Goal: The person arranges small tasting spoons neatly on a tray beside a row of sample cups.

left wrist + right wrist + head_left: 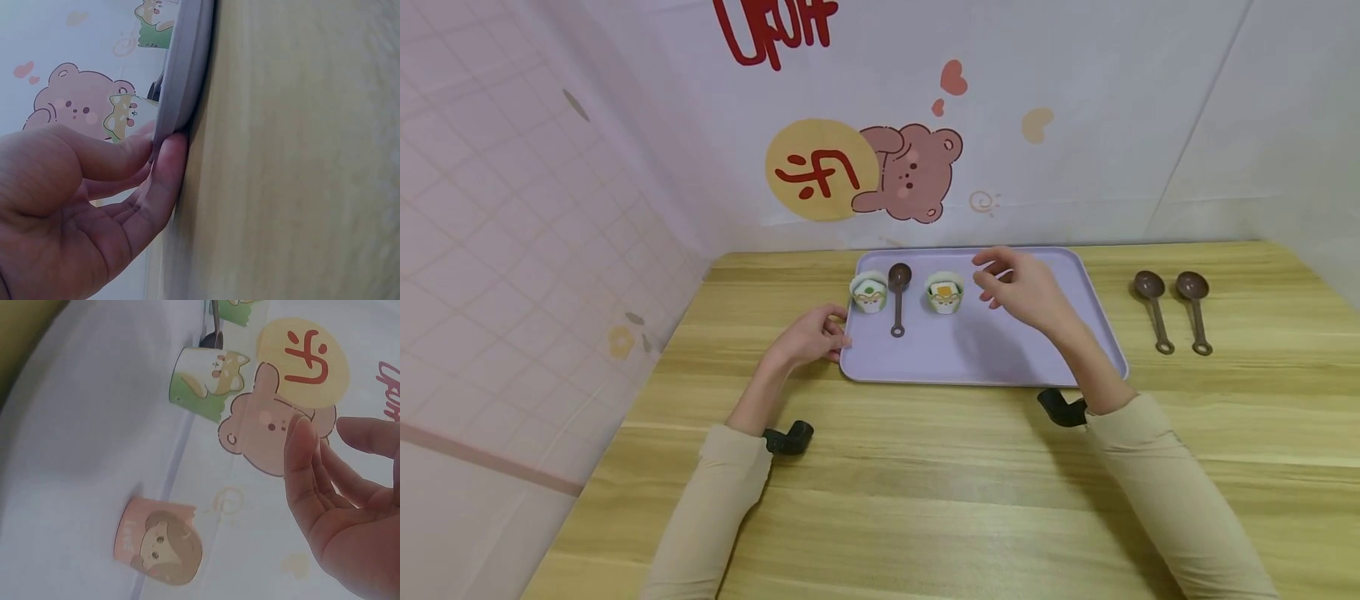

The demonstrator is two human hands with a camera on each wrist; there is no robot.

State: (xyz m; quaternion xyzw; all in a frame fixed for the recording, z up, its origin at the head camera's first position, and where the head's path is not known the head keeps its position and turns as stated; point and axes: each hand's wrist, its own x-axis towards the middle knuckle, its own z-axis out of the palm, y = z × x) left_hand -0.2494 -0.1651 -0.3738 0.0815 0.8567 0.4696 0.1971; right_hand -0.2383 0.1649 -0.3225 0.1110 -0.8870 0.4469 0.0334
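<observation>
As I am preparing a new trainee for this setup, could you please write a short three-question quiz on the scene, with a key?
1. How many spoons lie on the table to the right of the tray?
2. True or false: the left hand grips the tray's edge.
3. What does the right hand hold?
A) a spoon
B) the tray
C) nothing

Key:
1. Two.
2. True.
3. C, nothing.
</observation>
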